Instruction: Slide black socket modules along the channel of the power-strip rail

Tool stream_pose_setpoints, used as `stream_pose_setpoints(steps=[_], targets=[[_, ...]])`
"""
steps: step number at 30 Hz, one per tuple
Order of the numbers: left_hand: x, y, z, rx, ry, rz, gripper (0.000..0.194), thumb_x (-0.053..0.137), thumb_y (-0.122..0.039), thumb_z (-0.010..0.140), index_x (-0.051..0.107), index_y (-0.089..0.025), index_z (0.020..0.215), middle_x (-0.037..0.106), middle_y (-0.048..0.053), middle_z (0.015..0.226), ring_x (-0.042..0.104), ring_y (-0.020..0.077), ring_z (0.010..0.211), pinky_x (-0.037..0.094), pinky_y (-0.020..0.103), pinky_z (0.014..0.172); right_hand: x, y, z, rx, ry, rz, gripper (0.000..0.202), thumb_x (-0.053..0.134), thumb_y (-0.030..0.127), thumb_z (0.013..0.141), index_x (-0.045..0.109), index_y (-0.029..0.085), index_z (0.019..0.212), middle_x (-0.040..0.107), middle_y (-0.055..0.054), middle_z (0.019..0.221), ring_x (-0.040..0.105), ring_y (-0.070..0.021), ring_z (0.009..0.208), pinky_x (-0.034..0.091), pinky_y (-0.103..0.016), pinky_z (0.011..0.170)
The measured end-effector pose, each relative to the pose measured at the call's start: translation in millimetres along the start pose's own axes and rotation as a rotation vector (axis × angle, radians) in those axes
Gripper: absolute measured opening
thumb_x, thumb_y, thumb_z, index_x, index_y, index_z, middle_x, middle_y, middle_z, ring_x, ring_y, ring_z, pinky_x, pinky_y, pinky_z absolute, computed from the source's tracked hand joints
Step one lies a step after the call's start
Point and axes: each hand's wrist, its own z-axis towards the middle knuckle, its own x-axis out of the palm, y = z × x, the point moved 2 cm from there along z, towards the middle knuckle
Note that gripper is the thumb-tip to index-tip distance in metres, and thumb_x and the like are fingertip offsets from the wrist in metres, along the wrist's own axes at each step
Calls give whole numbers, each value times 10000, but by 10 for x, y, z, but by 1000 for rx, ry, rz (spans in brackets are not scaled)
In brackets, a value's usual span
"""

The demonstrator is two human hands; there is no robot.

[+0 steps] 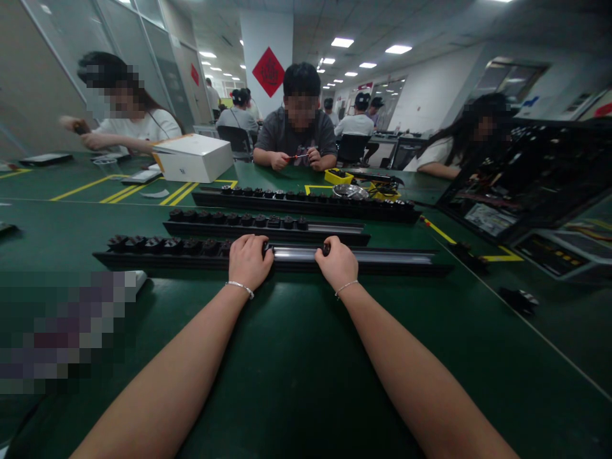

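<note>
The nearest long black rail [401,260] lies crosswise before me, with a shiny strip along its channel. A row of small black blocks [191,246] sits in its left half. My left hand [249,261] is closed at the right end of that row, its thumb and fingers around a black block [266,247] that is partly covered. Farther right, my right hand [338,264] grips another small black block [326,249] over the rail's bare strip. Fingers hide most of both held blocks, so their exact kind does not show.
Behind lie a shorter black rail [268,231] and a longer one [306,205], both bearing black blocks. Left stands a white box [196,159]; right, an open computer case [516,178]. Loose black parts [519,299] lie at right. A person opposite holds a red-handled screwdriver [297,157].
</note>
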Motion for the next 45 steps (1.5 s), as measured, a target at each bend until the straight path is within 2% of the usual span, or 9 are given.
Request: stream_pose_setpoints(steps=[24,40,45], targets=[[1,5,-2,14,-14,4,337,470,-312,810,615,-165,1076,662,109,1066,498,284,1125,349,422,982,-16,-57,9,35,-4,3,257,488,315,821,575,213,1041,656,-66,917,611,-199,858,433,-282,733],[9,13,5,17,-8,10,337,470,-319,810,614,-169,1077,661,112,1064,499,287,1125,353,422,976,-48,-78,-1,59,0,22,271,475,324,824,573,222,1055,655,-63,932,610,-208,855,436,-282,672],[7,9,4,15,-13,14,328,467,-316,812,615,-179,1070,662,103,1070,503,284,1122,351,419,981,-46,-70,-3,68,14,15,278,476,325,833,565,222,1075,656,-72,957,609,-209,881,436,-290,705]])
